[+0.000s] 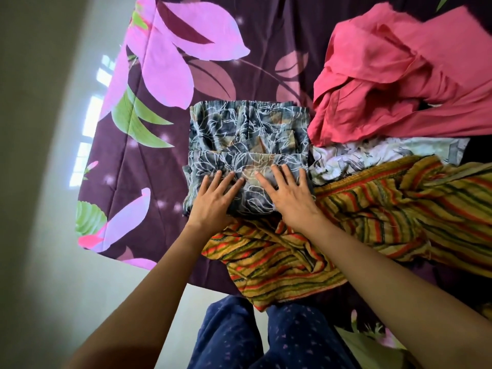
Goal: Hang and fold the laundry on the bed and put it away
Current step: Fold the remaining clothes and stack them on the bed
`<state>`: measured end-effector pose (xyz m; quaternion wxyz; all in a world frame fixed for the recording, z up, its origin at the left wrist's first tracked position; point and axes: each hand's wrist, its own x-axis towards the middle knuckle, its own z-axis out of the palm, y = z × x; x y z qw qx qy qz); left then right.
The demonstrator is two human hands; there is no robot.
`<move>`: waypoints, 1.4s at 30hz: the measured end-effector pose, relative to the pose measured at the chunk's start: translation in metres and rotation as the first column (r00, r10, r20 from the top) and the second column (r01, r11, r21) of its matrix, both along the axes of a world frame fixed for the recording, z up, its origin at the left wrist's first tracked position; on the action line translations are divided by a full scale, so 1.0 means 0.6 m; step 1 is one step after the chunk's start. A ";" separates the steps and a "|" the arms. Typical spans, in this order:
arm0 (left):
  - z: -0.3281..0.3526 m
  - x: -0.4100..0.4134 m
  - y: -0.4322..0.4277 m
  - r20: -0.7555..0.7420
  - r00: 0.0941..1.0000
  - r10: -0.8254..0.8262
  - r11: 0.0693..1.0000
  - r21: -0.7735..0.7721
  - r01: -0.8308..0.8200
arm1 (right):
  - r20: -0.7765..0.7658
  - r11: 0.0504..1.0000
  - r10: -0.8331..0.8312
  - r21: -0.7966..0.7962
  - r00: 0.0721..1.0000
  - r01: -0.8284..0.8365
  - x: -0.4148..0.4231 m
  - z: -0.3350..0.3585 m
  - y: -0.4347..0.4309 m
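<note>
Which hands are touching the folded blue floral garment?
Touching, both. Head view shows left hand and right hand pressed flat on the blue floral garment.

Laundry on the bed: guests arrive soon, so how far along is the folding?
Done: no finished pile in view. In hand: the blue floral garment, folded over, pressed flat by left hand and right hand. Left: pink garment, striped cloth and white printed piece lie crumpled beside it.
</note>
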<state>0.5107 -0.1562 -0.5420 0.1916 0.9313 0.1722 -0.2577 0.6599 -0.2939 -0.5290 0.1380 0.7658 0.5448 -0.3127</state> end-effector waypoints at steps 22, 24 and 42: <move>0.077 0.077 0.073 0.337 0.578 0.743 0.664 -0.270 -0.697 | -0.359 0.965 -0.213 -0.220 0.909 0.139 0.177 0.005 0.128; 0.079 0.070 0.025 0.166 0.381 0.910 0.414 -0.450 -0.791 | -0.440 0.959 -0.281 -0.155 0.853 0.236 0.175 0.005 0.148; 0.028 0.052 -0.085 -0.509 -0.212 0.834 -0.511 -0.568 -0.646 | -0.539 0.716 -0.675 -0.315 0.503 0.623 0.113 -0.014 0.107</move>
